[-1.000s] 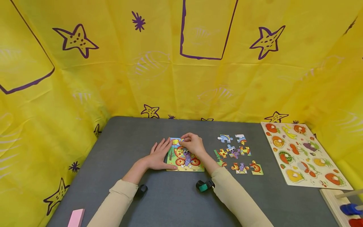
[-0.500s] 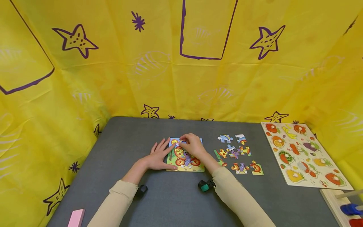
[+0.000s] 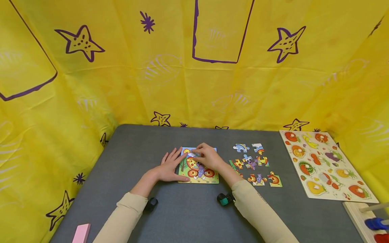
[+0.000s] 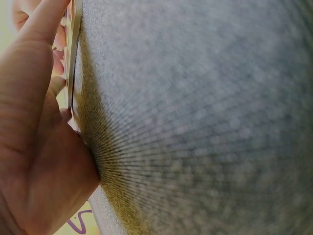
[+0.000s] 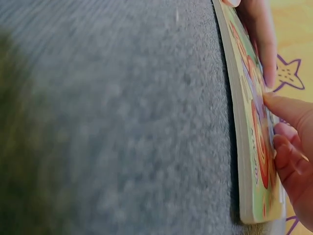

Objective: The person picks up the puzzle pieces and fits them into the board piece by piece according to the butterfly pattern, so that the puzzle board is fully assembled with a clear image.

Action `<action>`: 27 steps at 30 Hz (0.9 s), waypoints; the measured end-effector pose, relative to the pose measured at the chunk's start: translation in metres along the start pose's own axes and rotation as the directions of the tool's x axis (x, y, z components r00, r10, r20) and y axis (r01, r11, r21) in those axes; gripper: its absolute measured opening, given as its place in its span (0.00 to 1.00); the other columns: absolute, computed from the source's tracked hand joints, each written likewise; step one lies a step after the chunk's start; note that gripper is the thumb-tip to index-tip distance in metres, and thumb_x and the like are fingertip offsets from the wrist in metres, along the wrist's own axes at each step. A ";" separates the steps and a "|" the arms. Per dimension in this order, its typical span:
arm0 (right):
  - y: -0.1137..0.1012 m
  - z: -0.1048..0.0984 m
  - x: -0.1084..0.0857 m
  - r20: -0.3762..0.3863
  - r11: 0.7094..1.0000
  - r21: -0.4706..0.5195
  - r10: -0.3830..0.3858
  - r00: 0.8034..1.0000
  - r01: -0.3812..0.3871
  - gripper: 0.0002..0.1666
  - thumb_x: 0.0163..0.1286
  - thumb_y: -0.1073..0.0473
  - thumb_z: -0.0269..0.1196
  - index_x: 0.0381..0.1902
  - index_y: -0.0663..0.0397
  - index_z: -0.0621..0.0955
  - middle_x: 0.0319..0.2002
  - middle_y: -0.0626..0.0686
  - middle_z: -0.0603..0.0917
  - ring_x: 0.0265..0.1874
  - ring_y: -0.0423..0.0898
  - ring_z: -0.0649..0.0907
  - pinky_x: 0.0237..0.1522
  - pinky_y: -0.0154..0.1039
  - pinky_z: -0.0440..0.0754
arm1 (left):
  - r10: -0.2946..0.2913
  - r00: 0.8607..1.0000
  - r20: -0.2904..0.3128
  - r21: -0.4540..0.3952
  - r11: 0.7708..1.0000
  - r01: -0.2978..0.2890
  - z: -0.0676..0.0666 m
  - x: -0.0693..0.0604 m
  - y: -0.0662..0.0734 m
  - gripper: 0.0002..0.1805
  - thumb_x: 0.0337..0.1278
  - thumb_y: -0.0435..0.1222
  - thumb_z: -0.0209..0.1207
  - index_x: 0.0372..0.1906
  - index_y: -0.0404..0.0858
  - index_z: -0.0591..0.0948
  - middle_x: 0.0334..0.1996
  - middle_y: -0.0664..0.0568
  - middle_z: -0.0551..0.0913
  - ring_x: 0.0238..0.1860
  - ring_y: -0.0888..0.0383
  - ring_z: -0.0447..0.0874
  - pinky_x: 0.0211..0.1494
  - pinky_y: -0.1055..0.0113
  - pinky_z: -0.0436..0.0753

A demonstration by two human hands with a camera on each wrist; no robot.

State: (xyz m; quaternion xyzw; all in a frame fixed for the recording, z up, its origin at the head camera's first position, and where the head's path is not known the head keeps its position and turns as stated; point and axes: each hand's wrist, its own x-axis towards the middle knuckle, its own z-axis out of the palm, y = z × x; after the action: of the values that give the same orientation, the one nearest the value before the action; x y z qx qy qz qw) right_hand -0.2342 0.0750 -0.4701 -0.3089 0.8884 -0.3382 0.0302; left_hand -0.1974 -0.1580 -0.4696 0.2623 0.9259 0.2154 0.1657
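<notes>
Right sleeve (image 3: 258, 211) has shifted outward, its hand (image 3: 209, 157) partly hiding the butterfly board (image 3: 200, 179)

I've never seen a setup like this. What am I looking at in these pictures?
No robot here: this is bare-handed work. The wide picture comes from a camera worn on the person's head, the two close-ups from one on each wrist. On the grey table lie a butterfly puzzle, loose puzzle pieces, a fruit board, a pink block and, partly in view, a wooden bead frame. The left hand rests on the puzzle's left side. The right hand is at its upper part; whether it pinches a piece, I cannot tell.
</notes>
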 end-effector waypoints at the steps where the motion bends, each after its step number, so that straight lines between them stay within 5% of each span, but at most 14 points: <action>1: 0.001 0.001 0.000 -0.008 1.000 0.006 0.008 1.000 -0.007 0.22 0.67 0.60 0.66 0.58 0.57 0.81 0.49 0.58 0.77 0.37 0.46 0.76 0.38 0.37 0.75 | 0.000 1.000 0.000 -0.001 1.000 0.000 0.000 0.000 0.000 0.56 0.51 0.63 0.63 0.79 0.45 0.50 0.78 0.44 0.36 0.76 0.42 0.29 0.71 0.37 0.35; 12: -0.002 0.007 0.003 -0.076 0.997 0.020 0.073 0.994 -0.071 0.24 0.65 0.57 0.68 0.59 0.53 0.81 0.44 0.54 0.78 0.25 0.42 0.70 0.27 0.35 0.69 | 0.014 1.000 -0.013 -0.001 1.000 -0.014 0.000 0.000 0.001 0.54 0.52 0.62 0.63 0.78 0.48 0.51 0.78 0.43 0.36 0.76 0.42 0.29 0.71 0.38 0.35; 27: -0.001 0.009 0.003 -0.113 0.995 0.029 0.097 0.989 -0.094 0.23 0.62 0.54 0.71 0.54 0.53 0.82 0.44 0.52 0.79 0.30 0.43 0.71 0.32 0.36 0.70 | 0.098 0.995 -0.009 0.049 0.994 -0.098 -0.005 0.000 0.008 0.58 0.51 0.62 0.64 0.78 0.38 0.50 0.78 0.49 0.46 0.77 0.49 0.36 0.74 0.45 0.42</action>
State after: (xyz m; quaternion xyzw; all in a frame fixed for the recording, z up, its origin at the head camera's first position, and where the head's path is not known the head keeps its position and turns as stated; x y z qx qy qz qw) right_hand -0.2339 0.0677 -0.4759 -0.2459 0.8983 -0.3640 -0.0007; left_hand -0.1962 -0.1537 -0.4614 0.3101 0.9178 0.2024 0.1434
